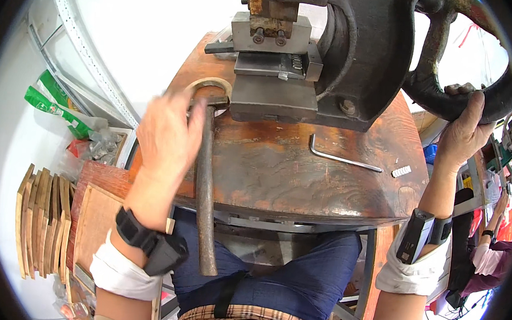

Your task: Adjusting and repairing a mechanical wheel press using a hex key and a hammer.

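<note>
My right hand [468, 129] is wrapped round the rim of a black iron handwheel [497, 95] at the upper right. My left hand [170, 131] is above the left side of the workbench, thumb apart from the fingers, its fingertips slightly blurred; I see nothing held in it. Close beside it lies a hammer [206, 186], head near the press and handle sticking out past the bench's front edge. In front of me is the black press [370, 61], with a steel die block [274, 96] under its bolted ram [270, 29]. Small metal pieces [297, 63] sit on the die.
A bent hex key [349, 162] and a small ridged metallic piece [402, 171] lie on the wooden bench [266, 181]. A curved tan band [211, 82] is behind the hammer head. Wooden boards [44, 223] stand at left, below a green bag [57, 109]. Another person's arm [496, 216] shows far right.
</note>
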`<act>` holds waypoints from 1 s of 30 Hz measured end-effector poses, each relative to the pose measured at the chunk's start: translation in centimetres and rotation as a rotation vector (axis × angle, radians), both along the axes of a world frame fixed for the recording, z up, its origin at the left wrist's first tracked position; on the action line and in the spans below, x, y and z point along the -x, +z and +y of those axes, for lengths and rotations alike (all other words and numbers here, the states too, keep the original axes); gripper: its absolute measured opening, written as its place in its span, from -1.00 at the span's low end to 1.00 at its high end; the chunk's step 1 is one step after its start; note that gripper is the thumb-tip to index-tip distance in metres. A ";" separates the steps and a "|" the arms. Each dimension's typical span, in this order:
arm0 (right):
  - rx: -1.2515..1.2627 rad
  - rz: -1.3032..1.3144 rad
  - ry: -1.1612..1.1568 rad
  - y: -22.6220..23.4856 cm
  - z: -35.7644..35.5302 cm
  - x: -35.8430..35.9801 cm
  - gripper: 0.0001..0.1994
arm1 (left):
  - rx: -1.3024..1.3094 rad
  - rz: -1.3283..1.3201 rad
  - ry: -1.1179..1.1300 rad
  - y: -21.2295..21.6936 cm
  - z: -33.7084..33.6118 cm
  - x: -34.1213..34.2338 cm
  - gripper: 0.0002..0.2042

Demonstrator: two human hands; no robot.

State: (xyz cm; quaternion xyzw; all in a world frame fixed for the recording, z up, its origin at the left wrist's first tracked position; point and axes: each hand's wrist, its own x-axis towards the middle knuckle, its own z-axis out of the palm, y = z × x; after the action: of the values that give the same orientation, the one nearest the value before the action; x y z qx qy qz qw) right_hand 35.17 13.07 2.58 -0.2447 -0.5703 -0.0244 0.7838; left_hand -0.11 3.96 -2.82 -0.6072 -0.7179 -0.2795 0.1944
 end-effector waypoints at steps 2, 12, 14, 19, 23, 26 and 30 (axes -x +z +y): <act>-0.007 -0.011 0.058 0.1 0.0 0.2 -0.69 | -0.197 0.015 -0.144 1.4 2.4 1.1 -0.74; 0.024 -0.027 0.026 0.2 -0.5 0.9 -0.69 | 0.084 -0.481 -0.620 1.2 10.8 4.5 -0.67; 0.014 -0.052 0.038 0.3 -0.5 0.7 -0.69 | 0.057 -0.429 -0.610 1.1 11.2 4.1 -0.67; 0.020 -0.047 0.014 0.4 0.2 -0.1 -0.70 | 0.124 -0.317 -0.553 2.6 10.5 2.4 -0.63; -0.016 0.036 -0.441 0.5 0.4 0.4 -0.68 | 0.219 -0.323 -0.485 3.9 9.2 1.1 -0.53; 0.006 0.133 -0.248 0.5 -0.4 2.5 -0.67 | 0.086 -0.242 -0.504 2.0 9.7 1.6 -0.53; 0.007 0.124 -0.183 0.7 -0.8 1.9 -0.72 | -0.074 -0.032 -0.519 1.7 9.6 3.7 -0.54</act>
State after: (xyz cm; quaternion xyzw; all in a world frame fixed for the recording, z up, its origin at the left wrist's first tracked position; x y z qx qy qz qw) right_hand 33.25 12.30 3.25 -0.2997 -0.4960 -0.0787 0.8112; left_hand -3.78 13.56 -1.15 -0.7591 -0.5302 -0.3557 0.1269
